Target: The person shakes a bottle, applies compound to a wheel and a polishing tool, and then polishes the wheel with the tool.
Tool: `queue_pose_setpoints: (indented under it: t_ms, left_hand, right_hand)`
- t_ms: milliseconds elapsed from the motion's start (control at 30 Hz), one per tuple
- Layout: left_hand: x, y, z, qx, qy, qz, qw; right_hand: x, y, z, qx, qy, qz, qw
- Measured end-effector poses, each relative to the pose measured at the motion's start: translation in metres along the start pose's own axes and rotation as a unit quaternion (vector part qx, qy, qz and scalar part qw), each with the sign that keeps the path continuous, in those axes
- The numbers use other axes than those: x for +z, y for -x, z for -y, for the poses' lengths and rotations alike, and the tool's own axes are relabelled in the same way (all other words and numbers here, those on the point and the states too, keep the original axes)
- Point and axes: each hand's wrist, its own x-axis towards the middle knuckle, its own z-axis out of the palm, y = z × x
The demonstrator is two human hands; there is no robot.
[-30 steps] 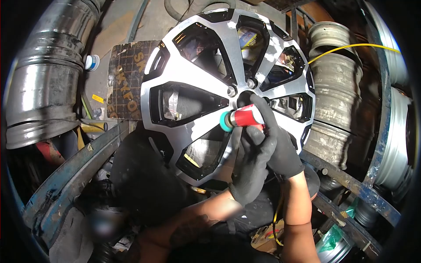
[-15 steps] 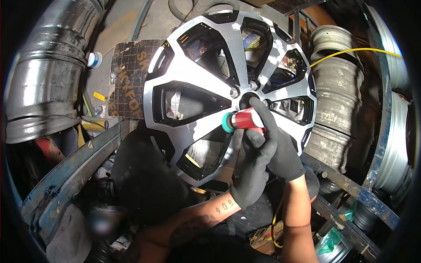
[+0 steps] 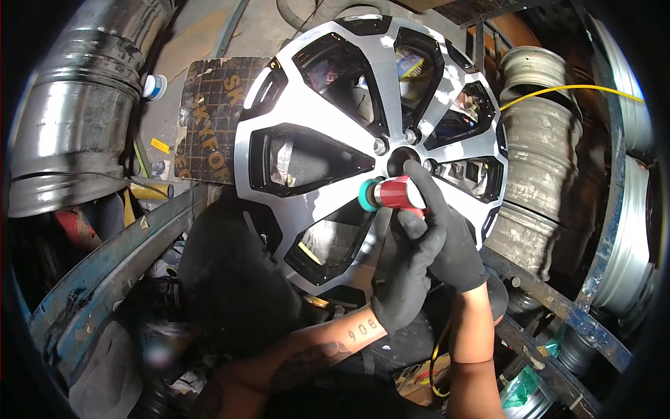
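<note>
A large alloy wheel with bright silver spokes and black-lined openings lies before me, its front face up. Over its lower spokes, just below the centre bore, is a small red air sander with a round green pad pointing left. Both my hands wear dark knit gloves. My right hand wraps the sander from the right, one finger stretched along its top. From below, my left hand closes around the sander's lower part, which the fingers hide. White smears mark several spokes at the upper right.
Stacked bare wheel barrels stand to the right behind a blue metal frame, with a yellow hose crossing them. A shiny metal barrel stands at the left. A printed board lies beside the wheel, near a white-lidded container.
The view has shifted slightly, so the wheel and my hands appear a little further right. My grip on the sander looks the same.
</note>
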Motion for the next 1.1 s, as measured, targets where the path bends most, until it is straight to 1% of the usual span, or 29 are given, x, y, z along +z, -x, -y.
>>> queue_pose_setpoints:
  t_ms: [67,133,167,233,333,433,467,533,567,633,733,833,967,1033,1067,1100]
  left_hand:
    - [0.001,-0.001,-0.004,-0.014,0.009,0.008,1.0]
    - [0.004,-0.002,-0.012,-0.049,0.047,0.004,0.998]
    - [0.01,0.002,-0.016,-0.048,0.05,-0.005,0.998]
    - [0.022,0.007,-0.023,-0.049,0.054,-0.019,0.997]
    - [0.01,-0.003,-0.018,-0.033,0.011,0.012,0.999]
    - [0.014,0.006,-0.018,-0.067,0.086,-0.011,0.994]
    - [0.014,0.004,-0.019,-0.069,0.093,-0.004,0.993]
    - [0.014,0.002,-0.02,-0.072,0.109,0.005,0.991]
    - [0.014,0.003,-0.018,-0.05,0.066,0.005,0.997]
    - [0.012,0.004,-0.014,-0.005,-0.023,0.007,1.0]
    - [0.01,0.004,-0.015,-0.079,0.047,0.015,0.996]
    - [0.013,0.006,-0.017,-0.04,0.023,-0.007,0.999]
    - [0.012,0.004,-0.014,-0.047,0.055,-0.002,0.997]
    - [0.015,0.004,-0.018,-0.055,0.08,-0.011,0.995]
    - [0.013,0.003,-0.016,-0.026,0.061,-0.013,0.998]
    - [0.01,0.001,-0.012,0.003,0.041,-0.015,0.999]
  right_hand:
    - [-0.002,0.002,0.004,0.016,0.019,0.007,1.0]
    - [0.003,0.001,0.002,0.014,0.016,-0.008,1.0]
    - [0.004,0.0,0.001,0.014,0.014,-0.017,1.0]
    - [0.0,0.001,0.002,0.002,0.001,-0.003,1.0]
    - [-0.001,0.001,0.002,0.017,-0.026,0.003,1.0]
    - [-0.002,0.002,0.003,0.015,-0.022,0.021,0.999]
    - [-0.004,0.003,0.003,0.01,-0.014,0.03,0.999]
    - [-0.005,0.002,0.006,0.035,-0.017,0.023,0.999]
    - [-0.004,0.002,0.007,0.048,-0.02,0.021,0.998]
    - [-0.004,0.002,0.007,0.029,-0.019,0.027,0.999]
    - [-0.006,0.002,0.007,0.028,-0.012,0.024,0.999]
    - [-0.003,0.002,0.01,0.018,0.001,0.017,1.0]
    - [-0.006,0.003,0.011,0.021,0.003,0.025,0.999]
    - [0.001,0.002,0.007,0.001,-0.004,-0.01,1.0]
    - [0.004,0.001,0.004,-0.009,-0.008,-0.027,1.0]
    - [0.005,0.001,0.003,-0.012,-0.008,-0.02,1.0]
